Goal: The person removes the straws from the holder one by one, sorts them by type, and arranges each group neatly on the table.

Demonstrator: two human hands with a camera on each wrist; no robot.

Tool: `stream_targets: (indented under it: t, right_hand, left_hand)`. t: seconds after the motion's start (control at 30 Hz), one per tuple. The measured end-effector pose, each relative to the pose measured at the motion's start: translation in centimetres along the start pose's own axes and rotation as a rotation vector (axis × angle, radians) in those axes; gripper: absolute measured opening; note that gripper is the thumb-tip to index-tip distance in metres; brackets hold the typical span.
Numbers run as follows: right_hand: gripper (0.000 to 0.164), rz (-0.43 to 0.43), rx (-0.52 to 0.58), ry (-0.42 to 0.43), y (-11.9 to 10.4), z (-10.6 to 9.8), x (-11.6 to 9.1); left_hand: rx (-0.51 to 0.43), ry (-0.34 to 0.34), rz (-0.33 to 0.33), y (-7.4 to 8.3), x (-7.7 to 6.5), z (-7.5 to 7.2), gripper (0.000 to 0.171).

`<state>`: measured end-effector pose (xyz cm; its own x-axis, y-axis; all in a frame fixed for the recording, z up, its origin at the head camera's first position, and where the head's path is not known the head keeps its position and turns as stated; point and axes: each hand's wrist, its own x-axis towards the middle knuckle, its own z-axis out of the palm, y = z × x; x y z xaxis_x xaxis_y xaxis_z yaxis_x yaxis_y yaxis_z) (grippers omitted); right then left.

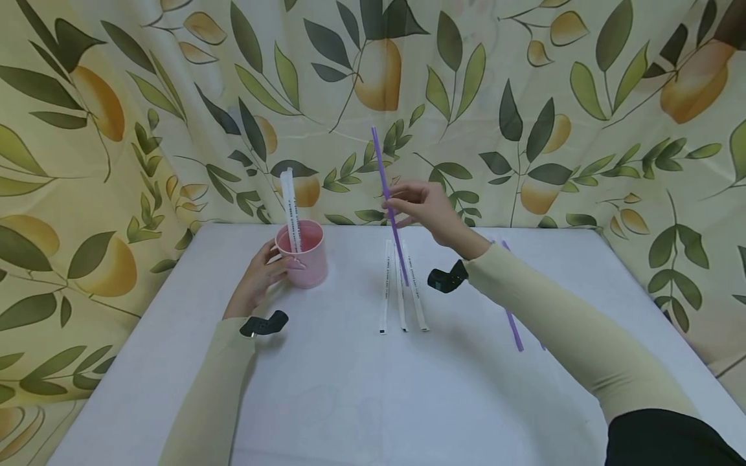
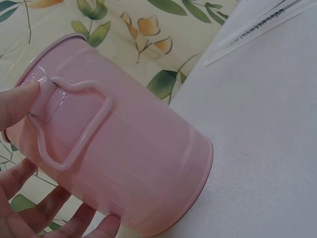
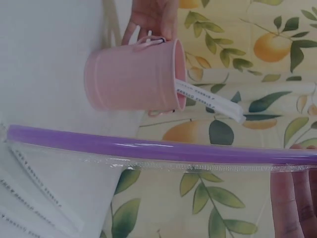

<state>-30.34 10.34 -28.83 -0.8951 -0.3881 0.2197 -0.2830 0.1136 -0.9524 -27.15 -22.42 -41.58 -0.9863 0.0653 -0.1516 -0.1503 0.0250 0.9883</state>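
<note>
A small pink metal bucket [image 1: 307,262] stands on the table's left side, holding straws in white printed paper wrappers [image 1: 290,210] that lean out over its rim. My left hand [image 1: 262,275] grips it from the left, thumb by the folding handle [image 2: 91,129] near the rim and fingers round the side. Over the middle of the table, my right hand [image 1: 422,208] pinches a purple straw [image 1: 381,162], which stands nearly upright. In the right wrist view, a clear wrapper [image 3: 148,163] shows along this purple straw.
Below the held straw, three white paper-wrapped straws [image 1: 384,291] lie side by side on the white table [image 1: 326,388]. More purple straws [image 1: 514,331] lie to the right, partly hidden by my right forearm. A fruit-patterned cloth [image 1: 466,149] hangs behind the table.
</note>
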Motion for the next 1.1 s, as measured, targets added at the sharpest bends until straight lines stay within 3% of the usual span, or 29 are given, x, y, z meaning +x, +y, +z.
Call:
stream_targets:
  t: [0.23,0.4,0.73,1.1]
  right_hand:
    - [0.031,0.037,-0.099,0.008,0.5,-3.0,-2.6]
    - [0.031,0.061,-0.158,0.057,0.9,-5.4,-4.4]
    - [0.014,0.154,-0.190,0.171,2.1,-10.6,-7.2]
    - [0.013,0.268,-0.338,0.147,3.7,-15.5,-9.2]
  left_hand:
    - [-0.004,0.000,-0.007,0.1,0.0,0.1,0.071]
    - [-0.009,0.006,-0.018,0.2,0.0,0.2,0.072]
    - [-0.005,0.014,-0.011,-0.2,0.3,0.1,0.071]
    - [-0.009,0.008,-0.008,-0.1,0.2,0.0,0.072]
